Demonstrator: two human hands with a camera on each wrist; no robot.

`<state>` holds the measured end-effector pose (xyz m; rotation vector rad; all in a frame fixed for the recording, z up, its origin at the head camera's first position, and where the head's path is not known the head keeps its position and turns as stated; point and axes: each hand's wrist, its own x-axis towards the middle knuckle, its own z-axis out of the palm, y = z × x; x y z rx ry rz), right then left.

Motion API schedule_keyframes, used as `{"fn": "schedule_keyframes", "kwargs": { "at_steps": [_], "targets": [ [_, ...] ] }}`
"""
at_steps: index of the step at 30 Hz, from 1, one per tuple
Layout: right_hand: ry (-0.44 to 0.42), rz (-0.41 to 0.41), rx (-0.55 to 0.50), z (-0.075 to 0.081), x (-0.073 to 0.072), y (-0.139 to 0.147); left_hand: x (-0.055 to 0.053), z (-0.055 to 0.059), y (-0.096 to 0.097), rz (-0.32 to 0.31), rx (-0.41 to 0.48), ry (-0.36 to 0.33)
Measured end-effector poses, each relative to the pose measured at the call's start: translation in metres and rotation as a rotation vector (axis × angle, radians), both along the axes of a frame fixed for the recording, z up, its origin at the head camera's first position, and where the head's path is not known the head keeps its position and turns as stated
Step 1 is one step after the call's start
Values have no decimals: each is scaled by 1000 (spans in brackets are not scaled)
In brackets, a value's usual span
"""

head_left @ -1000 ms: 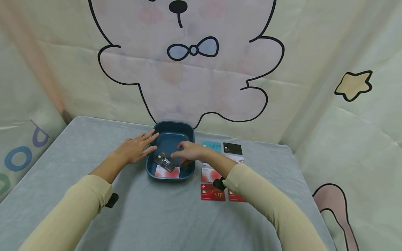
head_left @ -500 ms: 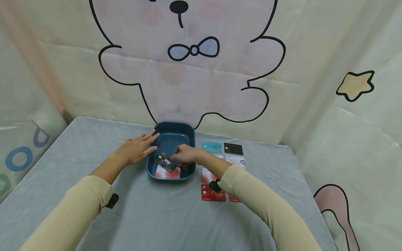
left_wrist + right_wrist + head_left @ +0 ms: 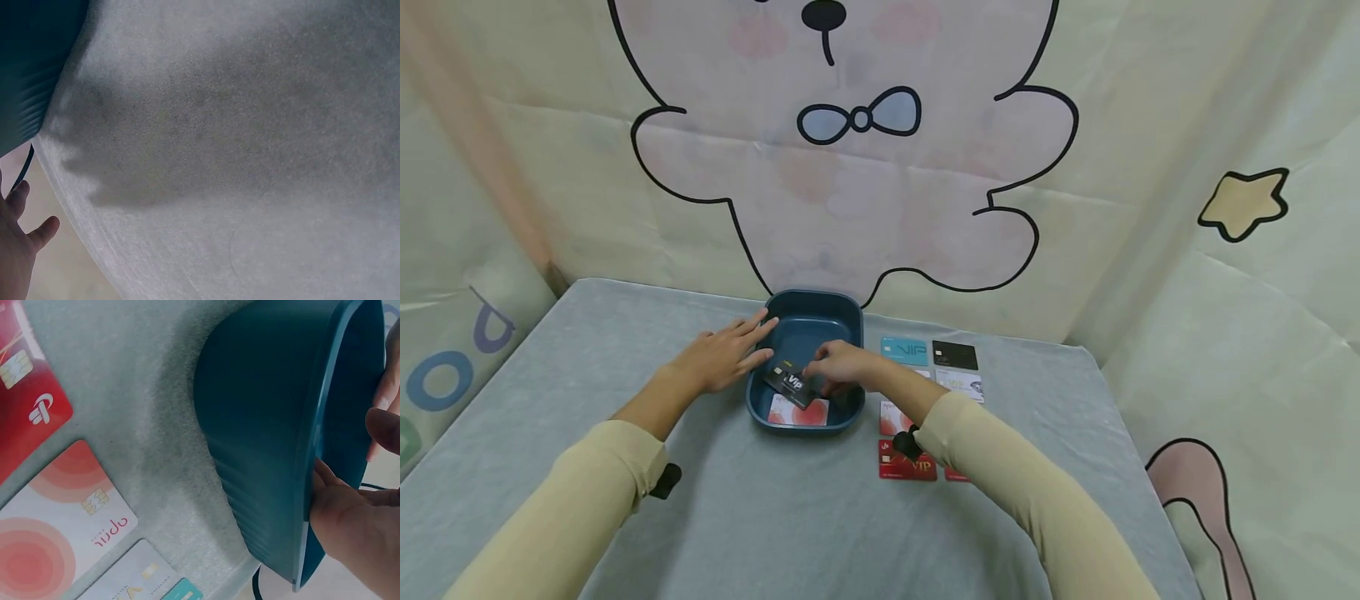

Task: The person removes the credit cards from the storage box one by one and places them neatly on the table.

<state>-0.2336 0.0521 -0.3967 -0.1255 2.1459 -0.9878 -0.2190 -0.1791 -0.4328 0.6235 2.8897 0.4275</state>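
Note:
A dark blue plastic bin stands near the back of the table. In it lies a red-and-white card, partly under a tilted black VIP card. My right hand reaches in over the right rim and pinches the black card's right end between curled fingers; the fingertips are partly hidden. In the right wrist view, the bin wall hides the cards inside. My left hand rests with spread, straight fingers against the bin's left rim. Only a few of its fingers show in the left wrist view.
Right of the bin, cards lie in rows: a blue VIP card, a black card, a white card, a red-and-white card and a red VIP card. My right forearm covers others. A printed curtain hangs behind.
My right hand has dipped lower into the bin and closed on the black VIP card, which has shifted slightly left. The left hand stays where it was.

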Motion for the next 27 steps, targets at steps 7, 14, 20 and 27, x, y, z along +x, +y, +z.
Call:
{"fn": "schedule_keyframes", "kwargs": {
  "at_steps": [7,14,20,27],
  "targets": [
    [-41,-106,-9,1,-2,0,0,0,0,-3,-2,4],
    [-20,-158,-4,0,-3,-3,-1,-1,0,-8,2,7],
    [3,-169,-43,-1,-4,-4,-1,-1,-1,-1,5,1],
    [54,-160,-69,-2,-9,-4,-2,-2,-1,0,3,-5]
  ]
}}
